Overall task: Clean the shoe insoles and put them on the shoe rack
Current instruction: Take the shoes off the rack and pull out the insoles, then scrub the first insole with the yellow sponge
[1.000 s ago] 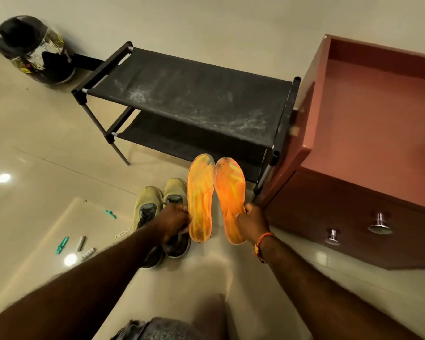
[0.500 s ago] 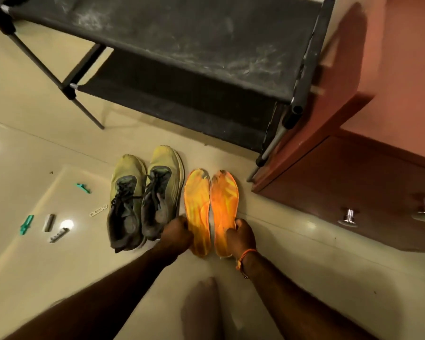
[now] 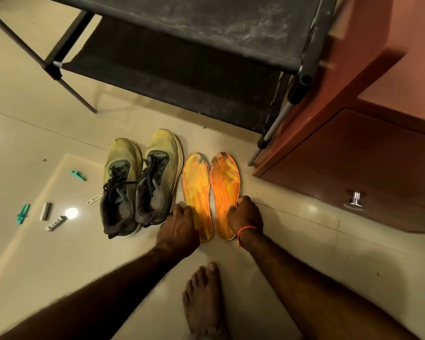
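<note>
Since a moment ago, both insoles have come down flat onto the tiled floor (image 3: pixel 59 278), and I have leaned closer, so the helmet has left view.

Largest is the black shoe rack (image 3: pixel 206 28), its dusty top shelf streaked pale. Just right of the rack stands a reddish wooden cabinet (image 3: pixel 353 168) with a metal knob (image 3: pixel 355 199).

Near the rack's front, a pair of yellow shoes (image 3: pixel 142 182) sits on the floor, and beside them lie the left insole (image 3: pixel 197 187) and right insole (image 3: pixel 225 185), almost touching.

My left hand (image 3: pixel 178 231) has its fingers curled at the left insole's edge; my right hand (image 3: pixel 245 217) pinches the right insole's edge.

Well left of the rack's front, small clips (image 3: pixel 22 213) are scattered.
</note>
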